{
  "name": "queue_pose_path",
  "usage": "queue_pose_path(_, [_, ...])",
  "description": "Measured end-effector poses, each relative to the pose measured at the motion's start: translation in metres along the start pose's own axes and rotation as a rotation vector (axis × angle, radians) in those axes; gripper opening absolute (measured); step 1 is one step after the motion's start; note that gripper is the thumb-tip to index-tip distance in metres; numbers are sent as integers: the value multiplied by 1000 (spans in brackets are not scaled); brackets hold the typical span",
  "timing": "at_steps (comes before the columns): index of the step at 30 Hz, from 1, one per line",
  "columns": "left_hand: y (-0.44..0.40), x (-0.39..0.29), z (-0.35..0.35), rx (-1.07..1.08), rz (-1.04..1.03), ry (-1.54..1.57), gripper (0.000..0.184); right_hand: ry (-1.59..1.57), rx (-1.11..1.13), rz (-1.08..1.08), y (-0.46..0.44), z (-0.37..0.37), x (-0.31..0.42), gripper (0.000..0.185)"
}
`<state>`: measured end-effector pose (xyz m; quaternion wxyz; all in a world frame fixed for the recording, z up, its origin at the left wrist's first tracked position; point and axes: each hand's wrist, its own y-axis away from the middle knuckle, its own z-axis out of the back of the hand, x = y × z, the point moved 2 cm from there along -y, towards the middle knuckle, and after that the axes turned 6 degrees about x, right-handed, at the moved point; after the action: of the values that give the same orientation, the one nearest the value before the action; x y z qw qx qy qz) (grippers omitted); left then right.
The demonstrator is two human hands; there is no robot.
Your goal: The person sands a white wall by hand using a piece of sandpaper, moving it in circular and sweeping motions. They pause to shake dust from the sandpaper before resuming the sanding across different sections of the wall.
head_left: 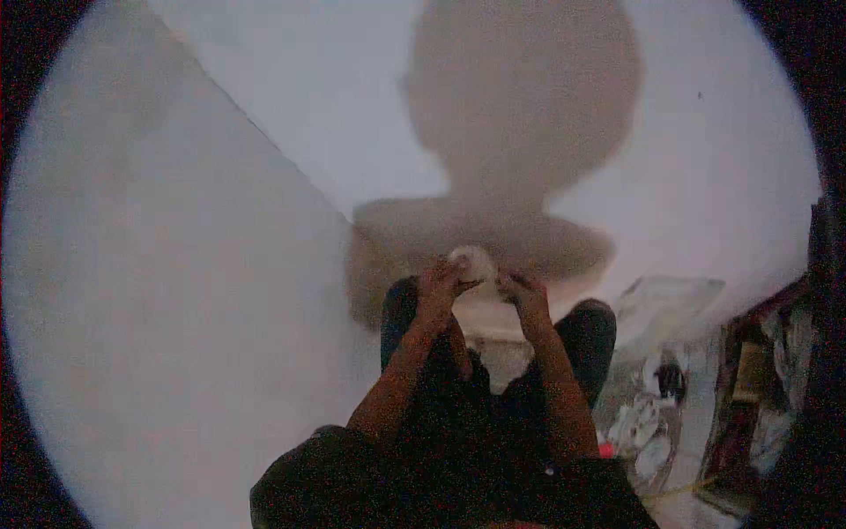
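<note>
Head view: pale roundish obj. [477,262], too blurred to ID, is held up betw. the knees [592,330], L hand [439,286] clamped on its L edge; R hand [523,292] is just beside its R edge, can't tell if gripping. Head-&-shoulders shadow [529,97] falls ahead; blurry clutter [641,430] R of knees.

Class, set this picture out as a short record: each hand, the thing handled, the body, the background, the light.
Left hand: fingers on the pale roundish thing
Right hand: close beside it; contact unclear
Thing handled: pale roundish thing, too blurred to identify
Body: dark-clothed knees, one on each side of the hands
Background: pale wall ahead; mixed clutter at the picture's lower right
Light: dim; a head-and-shoulders shadow falls on the wall
</note>
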<state>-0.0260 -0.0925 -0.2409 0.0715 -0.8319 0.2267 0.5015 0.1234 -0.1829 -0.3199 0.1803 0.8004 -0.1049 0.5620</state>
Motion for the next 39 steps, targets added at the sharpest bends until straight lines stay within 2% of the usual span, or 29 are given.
queue_pose_path(2, [-41,-16,48,-83,-293,-670,29,-44,43,65,-2,-3,1,35])
queue_pose_path(4, [-32,-117,14,-359,-675,-938,29,12,-26,-37,6,-8,11,30])
queue_pose_path(6, [-34,-188,-8,-558,-952,-839,27,58,-28,-37,-4,0,-10,28])
queue_pose_path(8, [-61,-243,-25,-622,-1409,-927,33,96,-34,-43,-17,8,-33,26])
queue_pose_path(10, [-62,-276,-58,-487,-1190,-1010,39,152,2,148,-22,10,-42,24])
queue_pose_path(11, [-70,-276,-64,-499,-1195,-1008,39,157,12,152,-15,7,-40,24])
queue_pose_path(13, [-97,-258,-78,-265,-1197,-718,47,258,27,235,-12,3,-33,24])
queue_pose_path(15, [-90,-221,-82,33,-1125,-830,48,338,51,261,-17,9,-41,24])
queue_pose_path(16, [-93,-204,-79,83,-1102,-888,47,414,66,278,-21,13,-48,24])
queue_pose_path(17, [-91,-211,-72,13,-1287,-1028,47,420,75,288,-26,16,-60,24])
queue_pose_path(18, [-86,-218,-64,-61,-1465,-1169,47,518,17,442,-28,20,-72,23])
queue_pose_path(19, [-84,-236,-67,-237,-1338,-985,47,612,-46,599,-30,23,-75,25])
queue_pose_path(20, [-77,-262,-81,-396,-1203,-795,46,615,-45,609,-28,24,-66,25])
queue_pose_path(21, [-54,-289,-107,-464,-1197,-705,45,590,-14,460,-17,24,-55,24])
queue_pose_path(22, [-49,-308,-122,-467,-1196,-702,45,565,17,306,-11,20,-51,23])
queue_pose_path(24, [-45,-326,-149,-412,-1160,-1000,46,579,4,352,-5,21,-55,22])
queue_pose_path(26, [-62,-296,-172,-260,-1505,-1103,46,593,-8,395,-8,26,-59,21])
queue_pose_path(27, [-69,-272,-171,-234,-1604,-1232,44,697,-5,436,-13,29,-64,19])
queue_pose_path(28, [-68,-247,-165,-160,-1638,-1276,42,801,-2,484,-20,32,-65,21])
queue_pose_path(30, [-81,-222,-118,-88,-1528,-1494,43,856,-8,496,-17,27,-62,20])
queue_pose_path(32, [-80,-235,-82,-295,-1451,-1296,44,901,-22,518,-16,29,-59,18])
queue_pose_path(33, [-81,-246,-80,-314,-1407,-1054,45,937,-51,579,-10,31,-61,19])
queue_pose_path(34, [-72,-264,-91,-509,-1497,-1099,39,976,-78,636,-7,33,-62,20])
queue_pose_path(35, [-62,-289,-104,-558,-1458,-1117,40,978,-72,634,-8,35,-64,20])
queue_pose_path(36, [-53,-308,-128,-563,-1449,-1125,40,898,-41,598,-13,39,-68,19])
queue_pose_path(38, [-43,-331,-171,-372,-1297,-900,44,826,-8,559,-11,45,-67,19])
queue_pose_path(39, [-55,-325,-173,-377,-1361,-982,46,914,11,488,-7,40,-63,19])
